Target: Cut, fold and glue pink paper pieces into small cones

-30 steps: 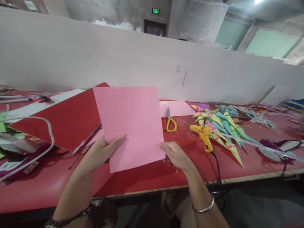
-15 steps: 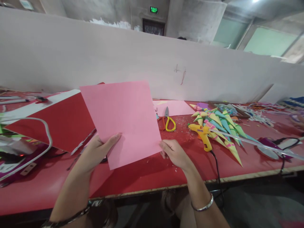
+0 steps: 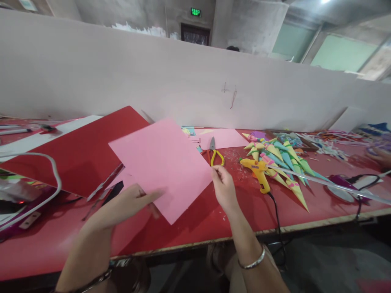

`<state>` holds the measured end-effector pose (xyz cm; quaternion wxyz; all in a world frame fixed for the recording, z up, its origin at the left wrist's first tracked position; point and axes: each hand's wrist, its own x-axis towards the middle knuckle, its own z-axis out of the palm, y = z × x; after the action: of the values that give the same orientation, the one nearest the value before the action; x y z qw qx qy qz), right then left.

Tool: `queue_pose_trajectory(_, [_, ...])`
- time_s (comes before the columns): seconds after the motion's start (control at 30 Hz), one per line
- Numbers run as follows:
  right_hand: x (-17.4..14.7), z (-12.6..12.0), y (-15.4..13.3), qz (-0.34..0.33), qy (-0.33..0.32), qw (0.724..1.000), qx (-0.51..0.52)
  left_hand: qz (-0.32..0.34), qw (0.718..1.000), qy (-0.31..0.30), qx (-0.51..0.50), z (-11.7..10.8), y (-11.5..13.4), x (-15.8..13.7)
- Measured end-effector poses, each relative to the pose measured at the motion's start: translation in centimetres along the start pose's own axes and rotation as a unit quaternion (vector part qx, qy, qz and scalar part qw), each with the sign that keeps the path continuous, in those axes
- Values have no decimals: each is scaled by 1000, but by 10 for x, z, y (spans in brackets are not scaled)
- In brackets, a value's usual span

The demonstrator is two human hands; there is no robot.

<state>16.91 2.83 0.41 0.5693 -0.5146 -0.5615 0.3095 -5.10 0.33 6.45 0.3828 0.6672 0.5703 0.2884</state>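
A pink sheet of paper (image 3: 165, 162) is held above the red tabletop, tilted with one corner pointing toward me. My left hand (image 3: 134, 203) has its thumb on top of the sheet's near left edge and its fingers underneath, partly hidden and slightly blurred. At the right corner, my right hand (image 3: 224, 185) pinches the paper between thumb and fingers. Just beyond that hand lie scissors (image 3: 213, 151) with one red and one yellow handle. A large red sheet (image 3: 79, 156) rests to the left, partly behind the pink paper.
Right of my hands lies a yellow glue gun (image 3: 259, 173) with a clear stick, beside a pile of pastel paper cones (image 3: 284, 158). A purple power strip (image 3: 27, 219) with a white cable sits at left. A white partition (image 3: 122, 77) stands behind the table. Another person's hand (image 3: 380, 156) shows far right.
The pink paper has turned clockwise and sunk lower, uncovering more of the red sheet. My right hand has risen a little with its corner; my left thumb has shifted along the edge.
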Motion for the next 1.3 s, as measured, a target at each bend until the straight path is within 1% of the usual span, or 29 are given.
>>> queue_pose_trajectory(0.03, [1,-1,0,-3,25,1000,-13,-26,992,-126,4,-2,0,-2])
queue_pose_trajectory(0.07, [1,-3,0,-9,49,998,-29,-44,974,-220,9,-5,-1,-3])
queue_pose_trajectory(0.1, [1,-5,-1,-17,70,996,-46,-44,958,-281,24,-6,0,-5])
queue_pose_trajectory(0.13, [0,-7,-2,-28,88,994,-61,-26,955,-291,45,-7,1,-7])
queue_pose_trajectory(0.17, [-1,-8,-4,-40,95,992,-71,9,960,-269,77,-6,4,-9])
queue_pose_trajectory(0.2, [-3,-9,-6,-54,92,991,-76,55,968,-217,113,-3,8,-11])
queue_pose_trajectory(0.23, [-5,-9,-9,-70,77,992,-78,110,973,-138,149,2,13,-12])
queue_pose_trajectory(0.27, [-7,-8,-12,-84,57,992,-78,163,969,-43,179,8,18,-13])
queue_pose_trajectory(0.3, [-9,-7,-16,-95,35,992,-76,209,955,52,205,15,23,-13])
queue_pose_trajectory(0.33, [-11,-6,-19,-103,13,992,-70,265,929,116,231,23,29,-13])
queue_pose_trajectory(0.37, [-13,-5,-23,-105,-7,993,-60,319,898,155,259,30,33,-13])
queue_pose_trajectory(0.43, [-17,-3,-29,-100,-46,994,-29,385,843,199,318,43,40,-12])
queue_pose_trajectory(0.47, [-19,-3,-32,-96,-67,993,-11,405,820,213,344,47,42,-11])
queue_pose_trajectory(0.53, [-21,-3,-35,-92,-107,990,14,428,784,238,381,53,43,-9])
queue_pose_trajectory(0.6, [-23,-3,-36,-98,-132,986,25,436,764,255,403,54,42,-8])
queue_pose_trajectory(0.7, [-25,-2,-36,-106,-147,983,38,427,745,264,440,52,40,-7])
queue_pose_trajectory(0.83, [-25,0,-36,-102,-158,982,30,423,737,235,472,48,39,-7])
queue_pose_trajectory(0.97, [-23,-2,-36,-87,-179,979,39,421,731,244,478,45,34,-6])
queue_pose_trajectory(1.07, [-18,-9,-33,-70,-165,983,50,409,729,262,483,39,26,-4])
queue_pose_trajectory(1.2, [-10,-21,-26,-65,-150,986,43,408,723,257,495,26,18,-1])
queue_pose_trajectory(1.27, [-7,-28,-23,-66,-145,987,30,396,729,255,496,20,15,0])
queue_pose_trajectory(1.3, [-5,-31,-22,-69,-140,987,24,381,740,251,493,17,14,1])
